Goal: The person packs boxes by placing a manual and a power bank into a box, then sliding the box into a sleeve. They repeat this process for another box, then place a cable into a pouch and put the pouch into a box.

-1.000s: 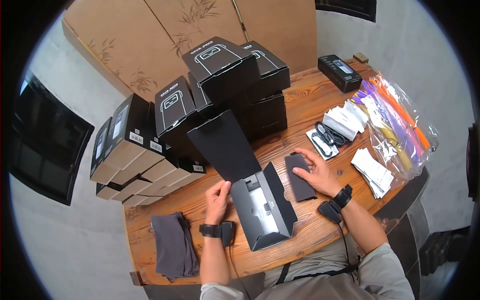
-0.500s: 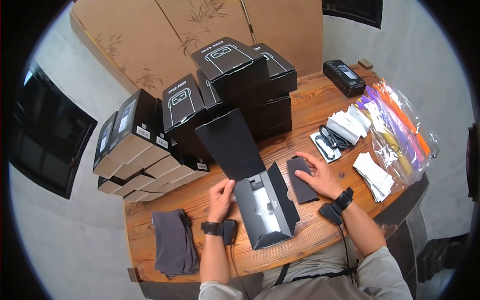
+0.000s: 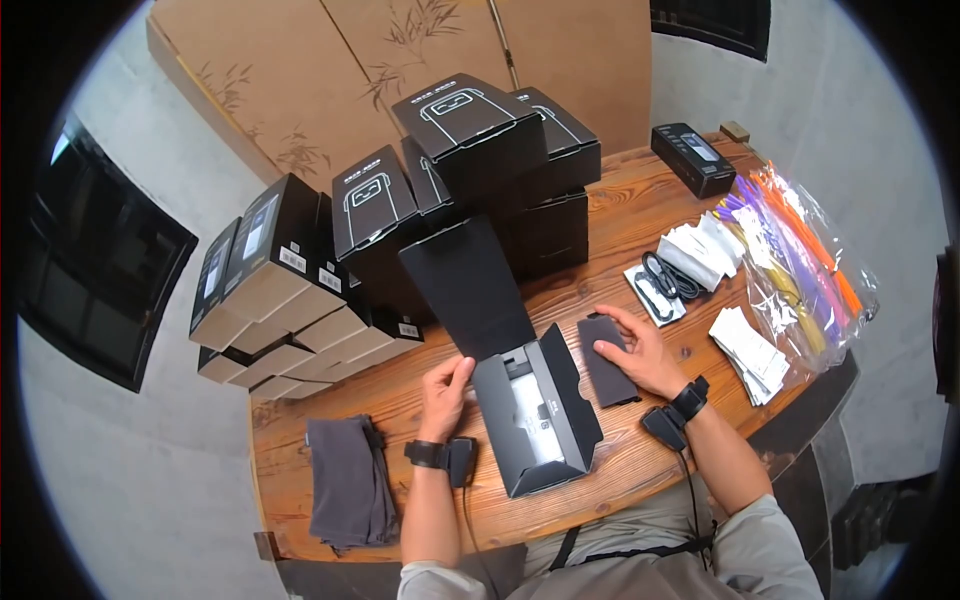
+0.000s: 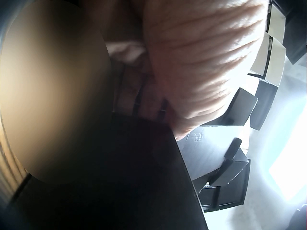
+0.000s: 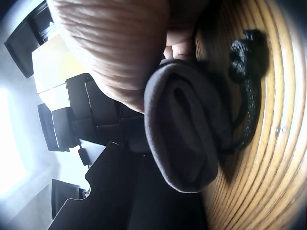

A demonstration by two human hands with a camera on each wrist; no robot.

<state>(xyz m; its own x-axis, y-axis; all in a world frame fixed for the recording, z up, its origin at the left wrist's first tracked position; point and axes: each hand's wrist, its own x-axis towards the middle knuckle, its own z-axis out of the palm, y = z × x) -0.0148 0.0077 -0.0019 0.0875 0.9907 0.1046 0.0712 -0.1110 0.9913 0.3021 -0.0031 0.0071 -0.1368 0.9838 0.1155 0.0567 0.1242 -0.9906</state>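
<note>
Grey cloths (image 3: 350,485) are lying at eight o'clock from the open box (image 3: 571,405). Nearer, between nine and ten, the left hand (image 3: 443,400) is pinching that box's edge. Stacked boxes (image 3: 470,115) are standing around eleven. At two, the pouch (image 3: 604,368) is lying just beside the open box — outside it — with the right hand (image 3: 645,355) gripping it between thumb and fingers. Cables (image 3: 668,280) are resting beyond. Since a second ago only the view is shifting slightly — so the work seems to be pausing.
</note>
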